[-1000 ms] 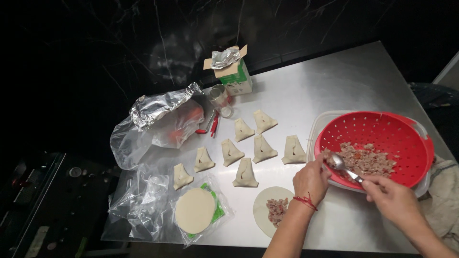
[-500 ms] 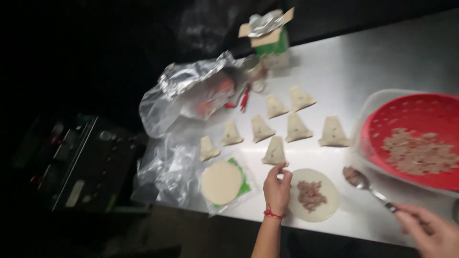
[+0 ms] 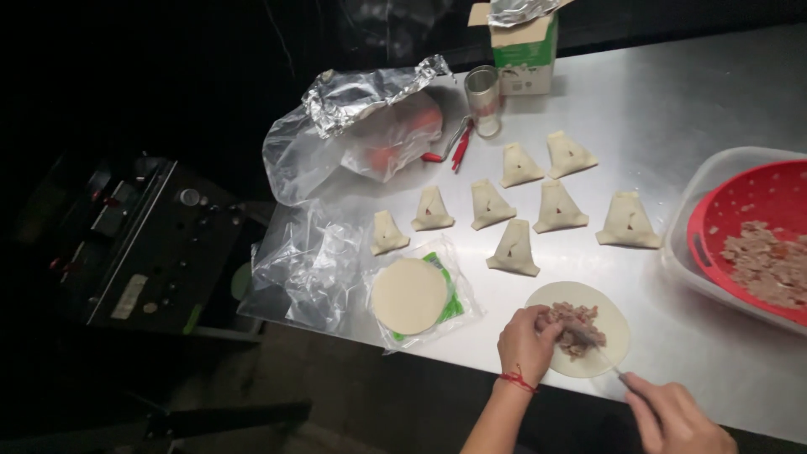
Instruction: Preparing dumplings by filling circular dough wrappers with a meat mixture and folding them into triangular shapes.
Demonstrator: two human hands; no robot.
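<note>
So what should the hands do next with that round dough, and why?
Probably slide the spoon out: the meat filling already sits heaped on the round wrapper, the left hand is steadying it, and the right hand holds the spoon's handle.

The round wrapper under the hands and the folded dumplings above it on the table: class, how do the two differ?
The round wrapper lies flat and open, its meat filling on show; each folded dumpling is closed into a raised wedge, filling mostly hidden. The wrapper is a circle; the dumplings are roughly triangular. The left hand touches the wrapper and the right hand holds a spoon over it; the dumplings lie untouched. Both are pale dough on the steel table.
</note>
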